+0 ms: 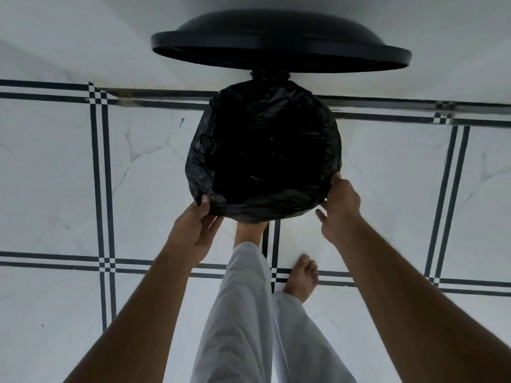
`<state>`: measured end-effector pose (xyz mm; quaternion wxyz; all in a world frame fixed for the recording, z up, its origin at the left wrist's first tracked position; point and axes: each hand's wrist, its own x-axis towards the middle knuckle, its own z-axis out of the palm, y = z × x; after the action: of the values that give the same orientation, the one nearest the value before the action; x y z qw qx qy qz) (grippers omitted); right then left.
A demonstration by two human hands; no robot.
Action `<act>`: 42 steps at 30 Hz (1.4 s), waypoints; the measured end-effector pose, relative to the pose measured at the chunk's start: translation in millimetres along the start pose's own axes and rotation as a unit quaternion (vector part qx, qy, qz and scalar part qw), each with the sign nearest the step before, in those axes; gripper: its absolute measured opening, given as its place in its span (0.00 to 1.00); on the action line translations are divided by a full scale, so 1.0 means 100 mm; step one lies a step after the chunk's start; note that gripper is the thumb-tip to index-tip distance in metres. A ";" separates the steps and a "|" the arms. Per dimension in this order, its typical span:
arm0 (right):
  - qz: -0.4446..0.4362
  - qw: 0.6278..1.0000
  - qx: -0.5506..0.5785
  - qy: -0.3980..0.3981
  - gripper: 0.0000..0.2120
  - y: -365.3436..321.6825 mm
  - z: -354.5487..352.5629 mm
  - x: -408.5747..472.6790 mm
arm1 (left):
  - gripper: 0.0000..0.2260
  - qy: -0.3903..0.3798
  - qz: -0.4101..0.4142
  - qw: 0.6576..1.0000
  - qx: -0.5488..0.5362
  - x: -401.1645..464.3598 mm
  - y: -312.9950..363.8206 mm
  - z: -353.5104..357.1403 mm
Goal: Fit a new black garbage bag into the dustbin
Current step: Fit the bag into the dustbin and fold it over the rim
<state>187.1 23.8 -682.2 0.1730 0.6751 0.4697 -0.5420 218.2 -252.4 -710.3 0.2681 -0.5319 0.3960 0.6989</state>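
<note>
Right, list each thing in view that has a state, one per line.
lid: raised, standing open behind the bin.
garbage bag: opened out inside the dustbin, its edge folded over the rim all round.
left hand: grips the bag's edge at the near left of the rim.
right hand: holds the bag's edge at the near right of the rim.

Dustbin [272,76] hidden (under bag [264,150]).

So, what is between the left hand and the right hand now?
In the head view, the near rim of the garbage bag spans between the left hand and the right hand; a bare foot shows below.
</note>
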 end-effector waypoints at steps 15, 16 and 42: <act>0.034 0.997 0.062 0.035 0.12 -0.33 -0.12 0.24 | 0.13 0.123 -0.020 0.968 0.216 0.37 0.52 0.15; 0.015 0.998 0.052 0.041 0.09 -0.42 -0.13 0.21 | 0.14 0.116 -0.008 0.969 0.219 0.33 0.63 0.22; -0.352 0.920 -0.170 -0.003 0.14 -0.85 0.39 -0.26 | 0.15 0.129 0.339 0.742 0.564 0.07 1.44 1.53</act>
<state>96.0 25.9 -649.2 0.0850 0.4249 0.7616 -0.4818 20.4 -202.2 -659.9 0.2107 -0.1994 0.9029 0.3172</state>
